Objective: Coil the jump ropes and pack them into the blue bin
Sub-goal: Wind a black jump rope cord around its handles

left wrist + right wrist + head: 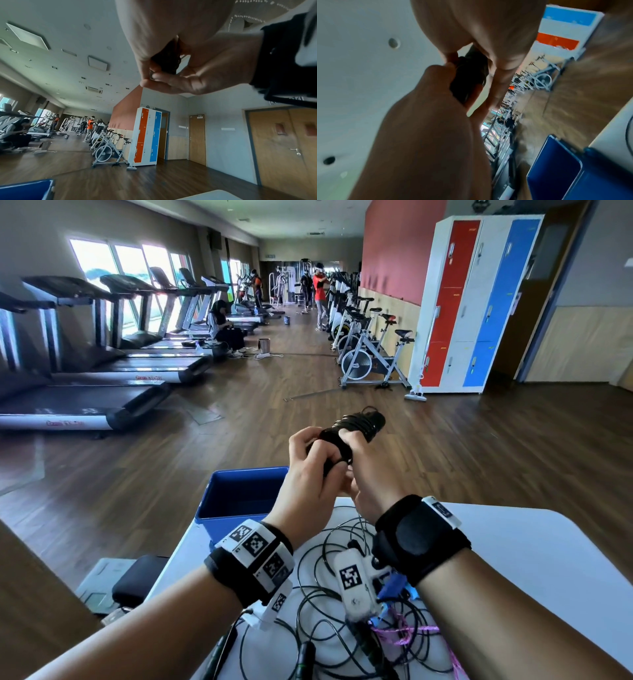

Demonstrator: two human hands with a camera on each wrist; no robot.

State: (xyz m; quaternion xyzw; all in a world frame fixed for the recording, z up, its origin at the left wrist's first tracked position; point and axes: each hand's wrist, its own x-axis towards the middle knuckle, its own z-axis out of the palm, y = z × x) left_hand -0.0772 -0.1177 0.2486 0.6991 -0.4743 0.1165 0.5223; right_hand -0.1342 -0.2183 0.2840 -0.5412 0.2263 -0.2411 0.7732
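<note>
Both hands hold a black jump rope bundle [356, 424] raised in front of me, its cord wound round the handles. My left hand [313, 463] grips the near end of the bundle, fingers curled round it. My right hand [356, 460] grips its middle from the right side. In the left wrist view the dark bundle [169, 63] shows between the two hands; in the right wrist view it is a dark bundle [469, 79] between the palms. The blue bin [239, 498] stands open below and left of the hands, at the table's far edge. Loose black ropes [325, 594] lie tangled on the white table [534, 549].
A pink cord [407, 633] and a blue handle [397, 585] lie among the tangle under my right wrist. Treadmills [85, 392] line the left, exercise bikes [370, 361] and lockers [476, 302] the right. People stand and sit far down the wooden floor.
</note>
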